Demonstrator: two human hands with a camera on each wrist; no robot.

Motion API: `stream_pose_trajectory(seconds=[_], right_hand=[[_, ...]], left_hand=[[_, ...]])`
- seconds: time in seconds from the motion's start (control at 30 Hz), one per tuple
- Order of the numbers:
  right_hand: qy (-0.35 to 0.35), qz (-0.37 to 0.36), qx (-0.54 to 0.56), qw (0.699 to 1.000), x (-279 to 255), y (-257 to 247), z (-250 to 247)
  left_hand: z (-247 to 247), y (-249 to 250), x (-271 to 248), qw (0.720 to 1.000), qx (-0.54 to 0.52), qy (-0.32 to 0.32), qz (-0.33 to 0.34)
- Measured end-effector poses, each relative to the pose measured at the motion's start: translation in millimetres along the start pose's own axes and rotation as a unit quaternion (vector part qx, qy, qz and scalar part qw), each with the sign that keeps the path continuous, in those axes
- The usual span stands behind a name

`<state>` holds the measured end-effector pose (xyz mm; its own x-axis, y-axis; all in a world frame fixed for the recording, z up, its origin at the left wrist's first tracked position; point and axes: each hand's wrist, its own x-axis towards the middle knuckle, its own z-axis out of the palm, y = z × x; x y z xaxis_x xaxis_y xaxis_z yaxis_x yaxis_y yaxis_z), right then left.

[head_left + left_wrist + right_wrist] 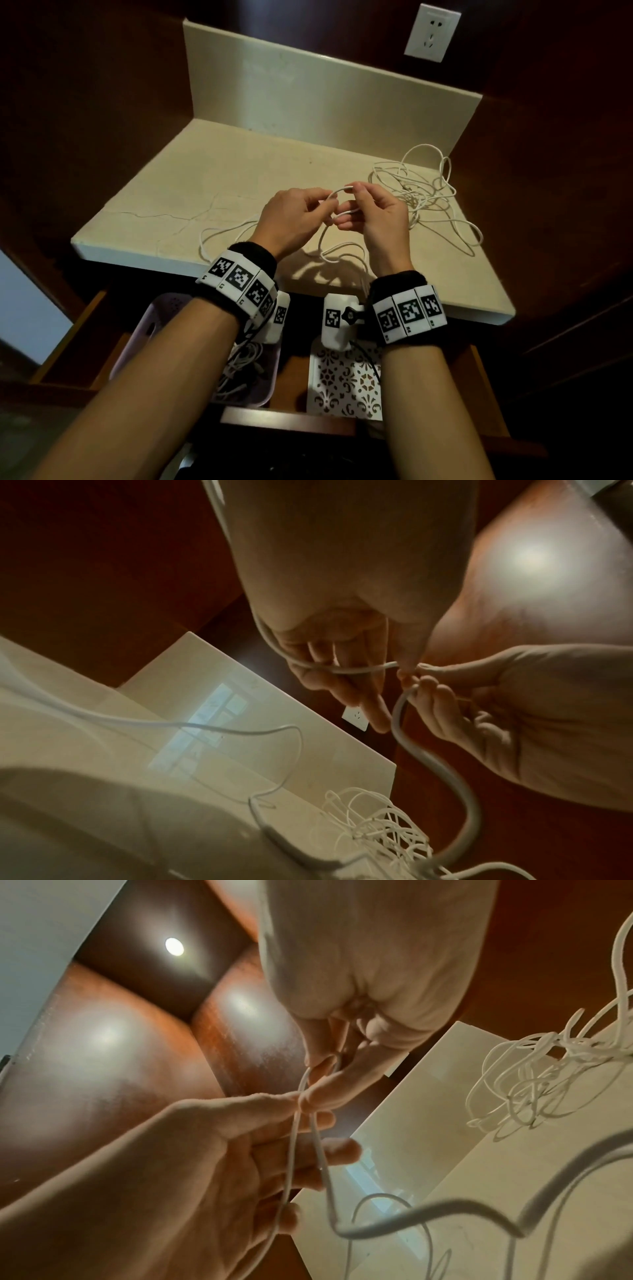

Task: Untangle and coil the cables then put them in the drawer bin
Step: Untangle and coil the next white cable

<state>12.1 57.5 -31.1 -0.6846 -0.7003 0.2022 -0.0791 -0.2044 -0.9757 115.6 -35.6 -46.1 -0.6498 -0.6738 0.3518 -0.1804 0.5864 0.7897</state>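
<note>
Drawer [85, 329] open nearest the person; inside it a bin [150, 325] already holding coiled cables, and just beside the bin a patterned white box [342, 380]. Beyond the bin, above the bench [191, 192] front, both hands work one white cable [337, 195]: left hand [291, 219] pinches a small loop, right hand [376, 219] pinches the same loop from the other side, so both grips are closed on the cable. Its slack trails onto the bench on the bin side of the hands and past its front edge. Farther from the bin, a tangle [424, 192] of thin white cable lies loose on the bench; whether the held cable runs into it cannot be told. Risk, as judged: winding on may drag the tangle and tighten a knot, or the pinched loop may spring open if one hand lets go. The hanging slack could snag on the drawer front. Outlet [432, 32] farthest, on the wall.
</note>
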Motion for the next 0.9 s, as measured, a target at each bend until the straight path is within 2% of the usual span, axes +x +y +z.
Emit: stream_pose_trajectory(seconds=[0.2, 0.27, 0.37, 0.5, 0.67, 0.77, 0.83, 0.9], right_hand=[[0.011, 0.000, 0.032, 0.999, 6, -2, -6], [0.016, -0.005, 0.042, 0.999, 9, -4, -10], [0.022, -0.017, 0.047, 0.999, 15, -7, -15], [0.041, -0.015, 0.055, 0.998, 19, -5, -21], [0.076, 0.018, 0.052, 0.996, 25, -2, -27], [0.097, 0.026, -0.037, 0.994, 33, 0, -30], [0.104, 0.000, -0.133, 0.986, 37, 0, -34], [0.071, -0.038, -0.223, 0.971, 38, -3, -34]], left_hand=[[-3, -5, 7, 0.985, -0.136, -0.104, -0.029], [-5, -5, 11, 0.982, -0.124, -0.139, -0.044], [-4, -6, 14, 0.982, -0.085, -0.156, -0.062], [-6, -13, 19, 0.987, -0.051, -0.124, -0.087], [-10, -16, 25, 0.978, -0.156, -0.076, -0.114], [-12, -13, 27, 0.976, -0.173, -0.054, -0.119], [-14, -13, 30, 0.982, -0.147, -0.043, -0.113], [-16, -14, 32, 0.986, -0.122, -0.032, -0.106]])
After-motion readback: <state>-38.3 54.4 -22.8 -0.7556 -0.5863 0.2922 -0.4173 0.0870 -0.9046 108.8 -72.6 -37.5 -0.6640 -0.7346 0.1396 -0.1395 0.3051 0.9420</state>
